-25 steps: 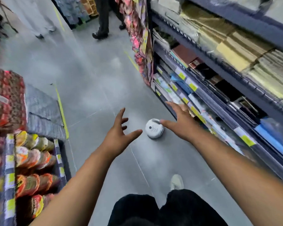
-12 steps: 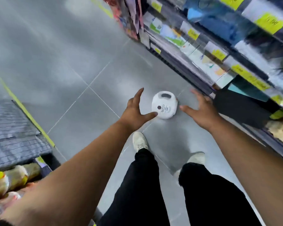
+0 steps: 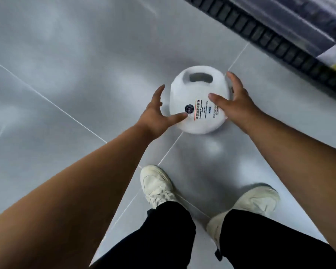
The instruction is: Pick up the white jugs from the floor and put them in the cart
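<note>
A white jug (image 3: 197, 90) lies on the grey tiled floor, its handle hole at the far end and a printed label with a dark round mark facing up. My left hand (image 3: 155, 113) is at the jug's left side with fingers spread, the thumb tip reaching onto its near face. On the jug's right side is my right hand (image 3: 235, 105), fingers spread, thumb over the label and fingers along the far right edge. Whether either hand presses the jug is unclear. No cart is in view.
The dark bottom rail of a store shelf (image 3: 279, 37) runs diagonally across the top right, close behind the jug. My two white shoes (image 3: 157, 187) and black trouser legs stand just in front of the jug. Grey floor tiles (image 3: 66, 65) spread to the left.
I have bent down much closer to the floor. Both hands have moved in from either side of the jug to its edges, and the upper shelves have left the view.
</note>
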Motion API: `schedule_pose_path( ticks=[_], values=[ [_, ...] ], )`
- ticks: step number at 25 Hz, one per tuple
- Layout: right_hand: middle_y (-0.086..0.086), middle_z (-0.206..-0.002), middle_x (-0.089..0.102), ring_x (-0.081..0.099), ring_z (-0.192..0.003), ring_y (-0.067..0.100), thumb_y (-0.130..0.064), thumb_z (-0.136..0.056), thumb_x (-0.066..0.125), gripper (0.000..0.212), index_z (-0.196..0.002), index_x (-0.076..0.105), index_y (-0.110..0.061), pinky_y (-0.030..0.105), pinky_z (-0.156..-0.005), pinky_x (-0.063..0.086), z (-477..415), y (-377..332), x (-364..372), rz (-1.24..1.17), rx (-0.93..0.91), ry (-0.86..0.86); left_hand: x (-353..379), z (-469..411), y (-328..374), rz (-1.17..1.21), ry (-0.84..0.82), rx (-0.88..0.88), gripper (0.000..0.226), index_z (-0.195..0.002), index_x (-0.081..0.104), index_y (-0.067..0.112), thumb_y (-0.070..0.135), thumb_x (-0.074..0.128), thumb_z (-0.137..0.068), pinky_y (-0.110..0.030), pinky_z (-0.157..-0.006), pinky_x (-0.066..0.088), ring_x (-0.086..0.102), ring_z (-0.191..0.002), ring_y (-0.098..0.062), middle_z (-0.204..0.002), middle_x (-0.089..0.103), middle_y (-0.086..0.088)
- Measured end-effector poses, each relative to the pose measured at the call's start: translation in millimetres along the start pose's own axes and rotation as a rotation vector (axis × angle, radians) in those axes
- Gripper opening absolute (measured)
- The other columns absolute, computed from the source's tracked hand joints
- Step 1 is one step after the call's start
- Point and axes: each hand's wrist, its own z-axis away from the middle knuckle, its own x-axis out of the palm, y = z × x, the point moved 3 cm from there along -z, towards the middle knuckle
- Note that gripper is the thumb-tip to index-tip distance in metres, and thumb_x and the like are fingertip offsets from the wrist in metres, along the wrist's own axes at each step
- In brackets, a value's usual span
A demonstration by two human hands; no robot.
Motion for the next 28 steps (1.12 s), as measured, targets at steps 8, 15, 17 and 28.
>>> schedule_pose_path(
  ticks=[8, 15, 17, 28],
  values=[
    [-0.001, -0.126, 0.065, 0.064, -0.113, 0.017, -0.033, -0.059, 0.084, 0.084, -0.134, 0.047, -0.031, 0.045, -0.099, 0.051, -44.3, 28.2, 15.9, -0.485, 0.007, 0.052, 34.3, -59.5, -7.1, 0.340, -0.241, 0.084, 0.089, -0.144, 0.031, 0.039, 0.007, 0.082, -0.078, -0.044, -0.075, 0.062, 0.063, -0.119, -0.015, -0.132, 0.062, 0.006],
    [-0.001, -0.129, 0.064, 0.065, -0.113, 0.018, -0.023, -0.072, 0.079, 0.077, -0.139, 0.043, -0.030, 0.041, -0.090, 0.056, 27.3, -44.5, -20.3, -0.596, -0.090, 0.048, -9.0, 11.8, 64.8, 0.343, -0.251, 0.192, 0.084, -0.145, 0.032, 0.032, 0.007, 0.079, -0.081, -0.041, -0.074, 0.061, 0.065, -0.116, -0.016, -0.133, 0.062, 0.002],
    [-0.001, -0.127, 0.064, 0.065, -0.111, 0.016, -0.019, -0.074, 0.078, 0.074, -0.139, 0.044, -0.027, 0.039, -0.089, 0.056, 67.7, -77.5, -37.9, -0.605, -0.111, 0.048, -23.1, 55.9, 92.6, 0.343, -0.264, 0.237, 0.087, -0.147, 0.030, 0.030, 0.006, 0.080, -0.080, -0.038, -0.075, 0.060, 0.063, -0.120, -0.018, -0.136, 0.060, -0.001],
    [-0.006, -0.123, 0.062, 0.065, -0.108, 0.011, -0.018, -0.073, 0.081, 0.069, -0.132, 0.047, -0.033, 0.039, -0.086, 0.057, 407.7, -296.8, -195.7, -0.710, -0.252, 0.275, -108.8, 383.9, 321.8, 0.177, -0.249, 0.544, 0.108, -0.152, 0.019, 0.029, 0.009, 0.088, -0.071, -0.033, -0.103, 0.051, 0.052, -0.124, 0.003, -0.139, 0.051, 0.012]
  ],
)
